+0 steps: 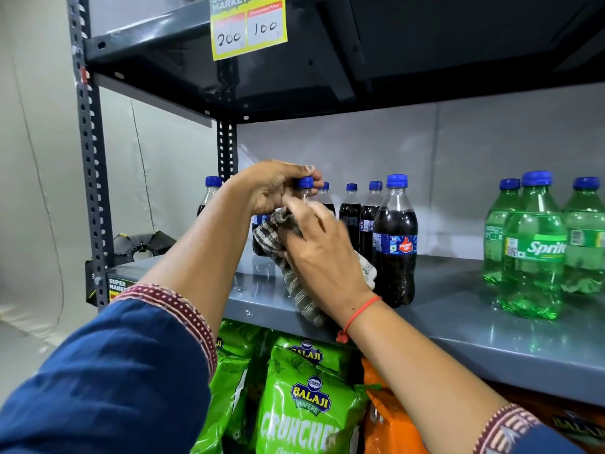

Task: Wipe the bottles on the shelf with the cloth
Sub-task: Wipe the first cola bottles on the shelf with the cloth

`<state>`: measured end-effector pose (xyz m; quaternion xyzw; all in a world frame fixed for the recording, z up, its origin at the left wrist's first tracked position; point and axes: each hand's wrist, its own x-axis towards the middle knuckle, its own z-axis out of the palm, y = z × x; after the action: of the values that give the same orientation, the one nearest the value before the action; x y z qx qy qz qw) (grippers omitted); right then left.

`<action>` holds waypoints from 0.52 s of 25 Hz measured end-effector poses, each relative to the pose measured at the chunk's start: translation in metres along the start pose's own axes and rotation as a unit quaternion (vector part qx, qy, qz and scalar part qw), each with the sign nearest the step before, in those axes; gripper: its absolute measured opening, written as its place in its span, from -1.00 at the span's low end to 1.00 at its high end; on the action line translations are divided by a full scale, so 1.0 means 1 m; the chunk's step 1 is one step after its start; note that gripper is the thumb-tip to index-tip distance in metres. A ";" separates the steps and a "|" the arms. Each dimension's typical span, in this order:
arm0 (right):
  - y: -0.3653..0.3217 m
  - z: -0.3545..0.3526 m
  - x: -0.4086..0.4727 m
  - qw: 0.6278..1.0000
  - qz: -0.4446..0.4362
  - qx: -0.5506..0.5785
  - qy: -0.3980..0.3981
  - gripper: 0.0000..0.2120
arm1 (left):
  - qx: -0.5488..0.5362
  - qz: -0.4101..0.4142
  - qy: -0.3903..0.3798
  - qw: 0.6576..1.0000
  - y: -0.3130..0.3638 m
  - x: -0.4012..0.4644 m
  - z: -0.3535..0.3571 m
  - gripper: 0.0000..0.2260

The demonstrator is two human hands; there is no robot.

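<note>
Several dark cola bottles with blue caps stand on the grey metal shelf (458, 322). My left hand (275, 186) grips one cola bottle (305, 183) by its cap and neck. My right hand (322, 250) presses a striped grey-and-cream cloth (296, 286) against the body of that bottle, which the cloth and hand mostly hide. Another cola bottle (395, 244) stands just right of my right hand, near the shelf's front. More cola bottles (351, 214) stand behind.
Three green Sprite bottles (533, 250) stand at the right of the shelf. Green snack bags (304, 404) and an orange bag (386, 424) fill the level below. A yellow price tag (248, 26) hangs from the upper shelf. The slotted upright post (91, 178) stands left.
</note>
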<state>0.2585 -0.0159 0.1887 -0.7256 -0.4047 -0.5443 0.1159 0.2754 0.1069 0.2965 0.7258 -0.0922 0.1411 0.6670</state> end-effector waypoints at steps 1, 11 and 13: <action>-0.001 -0.003 0.003 1.000 0.007 -0.017 0.004 -0.91 | 0.006 0.004 0.001 1.000 0.000 0.000 0.000 -0.87; 0.001 0.000 -0.010 0.994 -0.041 -0.029 -0.094 -0.50 | -0.004 0.004 0.001 1.000 0.001 -0.003 0.002 -0.88; 0.002 0.001 -0.011 0.992 -0.042 0.019 -0.118 -0.46 | 0.006 -0.001 0.003 1.000 0.002 -0.003 0.001 -0.87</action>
<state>0.2601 -0.0216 0.1792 -0.7648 -0.4560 -0.4514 0.0583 0.2725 0.1056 0.2970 0.7296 -0.0890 0.1433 0.6627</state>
